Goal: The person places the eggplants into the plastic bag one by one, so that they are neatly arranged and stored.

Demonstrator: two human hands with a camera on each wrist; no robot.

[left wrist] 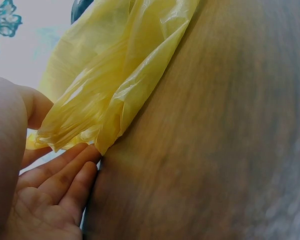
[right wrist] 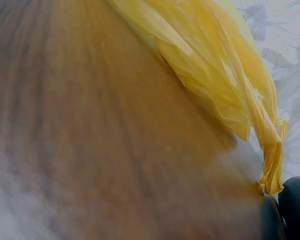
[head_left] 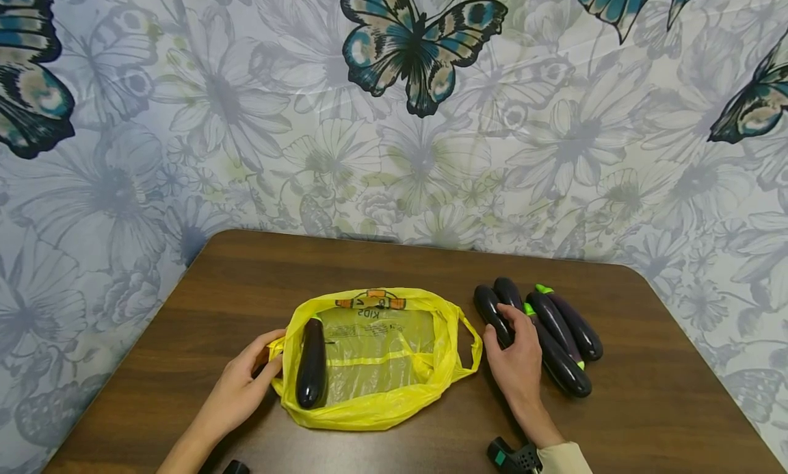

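Note:
A yellow plastic bag [head_left: 369, 419] lies on the table with its mouth spread wide. Inside it, along the left side, rests one dark eggplant [head_left: 311, 364]. My left hand [head_left: 243, 385] holds the bag's left edge by its gathered handle; in the left wrist view the fingers [left wrist: 69, 175] lie under the yellow plastic, thumb on the other side. To the right of the bag, my right hand [head_left: 517, 361] has thumb and fingers around the leftmost eggplant [head_left: 489, 306] of a group. The right wrist view shows the bag's handle [right wrist: 272, 165] beside dark eggplants, but not the hand.
Several more eggplants [head_left: 557, 358] lie side by side right of that hand, some with green caps. The brown wooden table [head_left: 652, 392] ends at a wall covering [head_left: 246, 152] printed with flowers and butterflies. A black wrist device [head_left: 514, 455] sits at the right wrist.

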